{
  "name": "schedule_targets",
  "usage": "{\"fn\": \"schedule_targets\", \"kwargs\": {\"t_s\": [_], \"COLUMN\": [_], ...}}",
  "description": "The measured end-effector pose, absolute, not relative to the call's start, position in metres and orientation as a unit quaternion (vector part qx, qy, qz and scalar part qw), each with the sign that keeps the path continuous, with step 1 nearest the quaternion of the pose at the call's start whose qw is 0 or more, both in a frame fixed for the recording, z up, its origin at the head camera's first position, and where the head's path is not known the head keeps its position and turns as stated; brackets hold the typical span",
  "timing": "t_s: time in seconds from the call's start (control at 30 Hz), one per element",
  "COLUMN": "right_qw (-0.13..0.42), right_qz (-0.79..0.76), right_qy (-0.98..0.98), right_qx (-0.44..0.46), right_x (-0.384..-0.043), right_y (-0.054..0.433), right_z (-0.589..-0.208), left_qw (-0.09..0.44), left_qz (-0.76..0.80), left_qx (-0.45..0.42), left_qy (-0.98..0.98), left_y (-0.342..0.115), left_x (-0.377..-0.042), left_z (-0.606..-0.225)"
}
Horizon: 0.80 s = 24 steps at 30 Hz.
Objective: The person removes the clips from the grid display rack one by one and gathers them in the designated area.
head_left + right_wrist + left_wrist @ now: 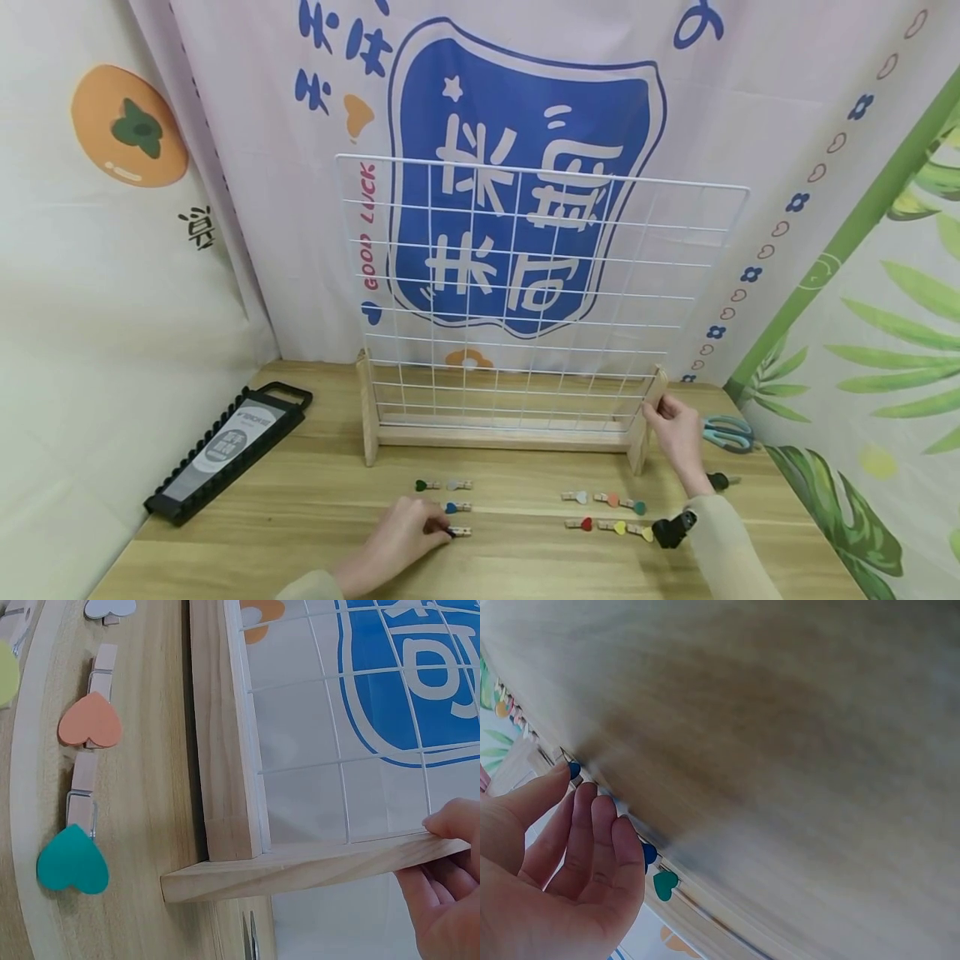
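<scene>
My left hand [405, 533] is low over the table, its thumb and fingertips pinching the dark blue heart end of a small wooden clothespin [462, 532]. Just above it lie another clothespin with a blue heart [452, 507], one with a green heart [422, 485] and a pale grey one [453, 484]. My right hand [675, 425] grips the right wooden upright [330, 866] of a stand, thumb on the inner side and fingers behind. That stand holds a white wire grid [517, 300] upright, tilted slightly back.
Several heart clothespins lie in two rows below the right hand, among them a red heart [586, 524] and an orange heart [91, 721]. Blue-handled scissors [727, 433] are beyond the right wrist. A black ribbed holder [228, 450] lies at the left. Printed cloth [315, 208] hangs behind the table.
</scene>
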State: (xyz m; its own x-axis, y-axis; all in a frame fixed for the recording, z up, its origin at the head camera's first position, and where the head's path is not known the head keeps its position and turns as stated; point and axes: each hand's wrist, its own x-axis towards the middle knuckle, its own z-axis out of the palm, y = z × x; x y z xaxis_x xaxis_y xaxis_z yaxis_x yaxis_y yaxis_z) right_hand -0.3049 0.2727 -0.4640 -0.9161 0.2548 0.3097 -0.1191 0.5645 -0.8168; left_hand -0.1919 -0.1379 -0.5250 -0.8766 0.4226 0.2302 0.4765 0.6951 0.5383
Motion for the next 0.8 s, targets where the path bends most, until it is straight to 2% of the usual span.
{"fn": "schedule_targets", "kwargs": {"t_s": [0.8], "right_qw": [0.175], "right_qz": [0.439], "right_qy": [-0.881], "right_qx": [-0.036], "right_x": [-0.308], "right_y": [0.278], "right_z": [-0.460], "left_qw": [0.044], "left_qz": [-0.349], "left_qx": [-0.213], "left_qy": [-0.911], "left_y": [-0.150], "left_x": [-0.195], "left_z": [-0.512]}}
